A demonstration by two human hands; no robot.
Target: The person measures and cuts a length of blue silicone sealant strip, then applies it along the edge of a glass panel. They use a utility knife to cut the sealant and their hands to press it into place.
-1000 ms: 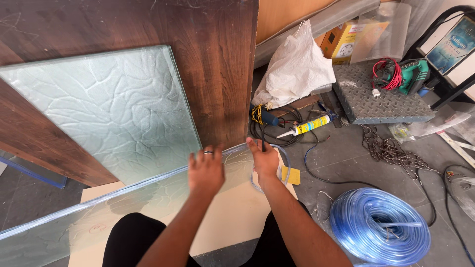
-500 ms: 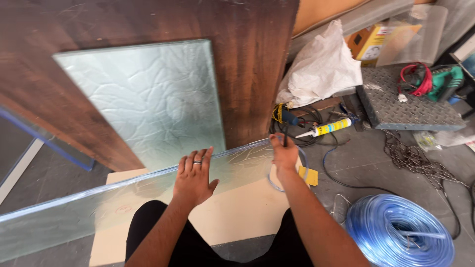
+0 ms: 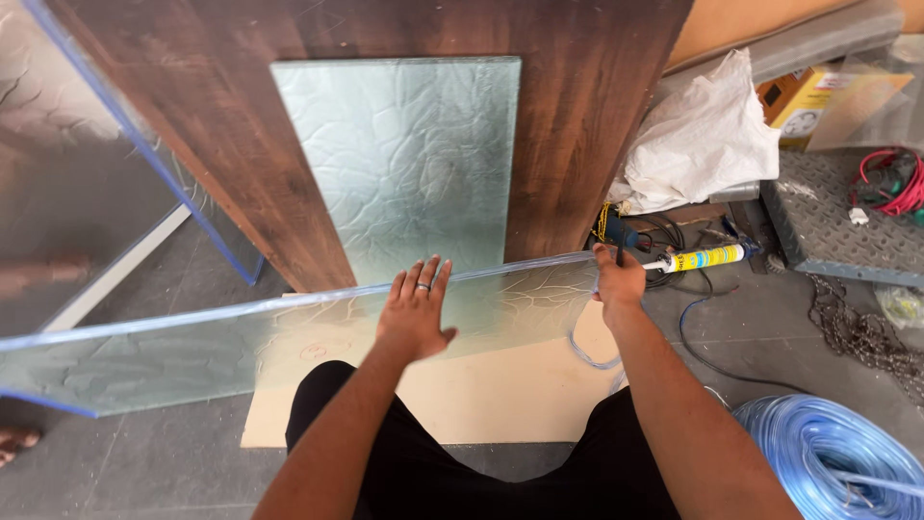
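Fingers (image 3: 421, 281) flat on glass strip (image 3: 192, 347), long axis left-right.

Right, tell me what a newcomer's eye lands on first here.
First the long textured glass strip held on edge across the middle: the left hand lies flat on it and the right hand pinches its right end. Behind it a dark wooden door carries a patterned glass panel. At lower right lies a coil of blue hose, with a white sack at upper right.
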